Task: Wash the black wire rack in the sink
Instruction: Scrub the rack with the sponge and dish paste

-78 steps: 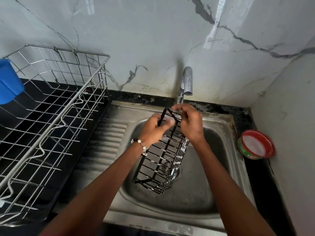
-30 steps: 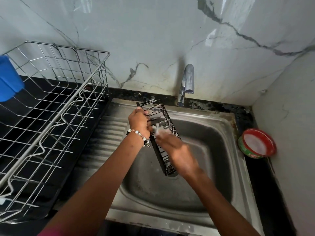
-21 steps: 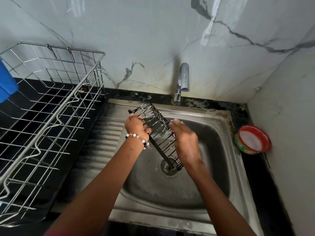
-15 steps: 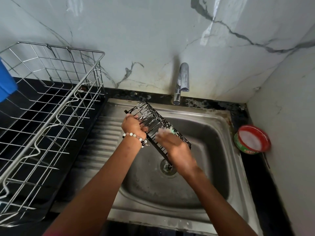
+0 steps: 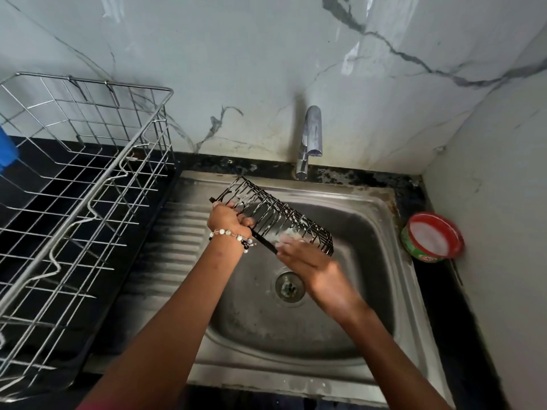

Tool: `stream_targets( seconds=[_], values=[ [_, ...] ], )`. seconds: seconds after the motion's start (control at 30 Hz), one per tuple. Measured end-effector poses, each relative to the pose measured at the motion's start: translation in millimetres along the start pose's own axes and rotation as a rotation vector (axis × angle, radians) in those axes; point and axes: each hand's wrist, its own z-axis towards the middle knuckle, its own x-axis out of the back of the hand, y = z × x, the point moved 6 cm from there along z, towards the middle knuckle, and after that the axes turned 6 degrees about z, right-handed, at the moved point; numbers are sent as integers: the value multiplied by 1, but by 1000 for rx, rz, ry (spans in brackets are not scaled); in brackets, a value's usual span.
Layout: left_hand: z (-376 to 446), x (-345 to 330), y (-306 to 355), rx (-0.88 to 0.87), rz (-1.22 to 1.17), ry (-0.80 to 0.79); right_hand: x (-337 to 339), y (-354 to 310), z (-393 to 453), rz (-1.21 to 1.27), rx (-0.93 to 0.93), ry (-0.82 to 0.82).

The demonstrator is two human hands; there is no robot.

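Tilted flatter now than half a second ago, the black wire rack (image 5: 275, 216) has swung its long side toward the right of the frame, and the right hand (image 5: 307, 263) has slid down to its lower edge. Left hand (image 5: 228, 217) grips the rack's left end, fingers curled round the wires, holding it in the air above the sink (image 5: 370, 220) basin, centre frame. Right hand presses something pale and sudsy against the wires; motion blur hides what it is and how the fingers lie, so its closure I cannot tell. Scrubbing looks well under way: foam shows on the near bars. No water visibly runs from the tap (image 5: 310, 137), so rinsing seems left to do, then likely a spot in the steel dish basket (image 5: 88, 179) at left. Soap tub (image 5: 432, 236) sits on the worktop at right.
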Motion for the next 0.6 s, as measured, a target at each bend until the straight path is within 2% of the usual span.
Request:
stream_targets(
  seconds=[0.1, 0.17, 0.23, 0.3, 0.37, 0.4, 0.53, 0.6],
  values=[
    [2, 0, -4, 31, -4, -10, 24, 20, -4, -1, -60, 159],
    [3, -3, -8, 50, -8, -30, 31, 30, 1, -52, -148, 344],
    [3, -5, -10, 66, -27, -44, 31, 23, 13, -12, -214, 414],
    [3, -4, -7, 59, -37, -29, 23, 8, 13, -32, -67, 391],
    [2, -3, -1, 57, -44, -23, 19, 2, 5, 35, 101, 291],
    [2, -3, 1, 57, -51, -25, 23, 4, 1, 81, 121, 287],
    [-2, -5, 3, 93, -27, -20, 47, 31, 4, 145, -117, 539],
    [-3, -5, 1, 105, 12, -30, 50, 34, 10, 142, -185, 605]
  ],
)
